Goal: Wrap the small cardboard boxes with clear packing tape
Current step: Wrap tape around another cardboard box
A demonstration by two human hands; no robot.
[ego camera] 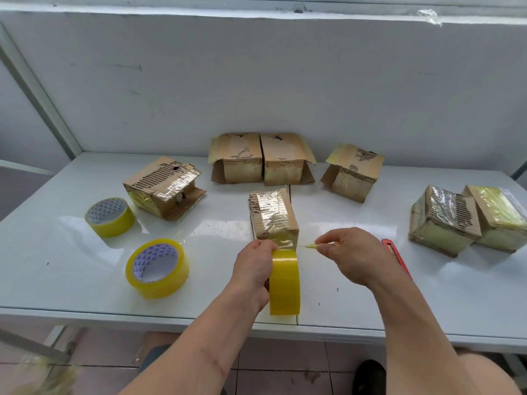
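Observation:
A small cardboard box [272, 216] with shiny tape over its top stands in the middle of the white table [71, 269]. My left hand [253, 266] grips a yellowish roll of clear tape [284, 283] held on edge just in front of the box, the tape running up onto the box's near face. My right hand [353, 252] pinches a thin twisted strand of tape [309, 246] stretched from the box's near right corner.
Two spare tape rolls [109, 217] [157, 267] lie at left. A torn box [164, 187] sits behind them, three boxes [262, 158] [352, 172] stand at the back, two taped boxes [467, 220] at right. A red utility knife [397, 256] lies beside my right wrist.

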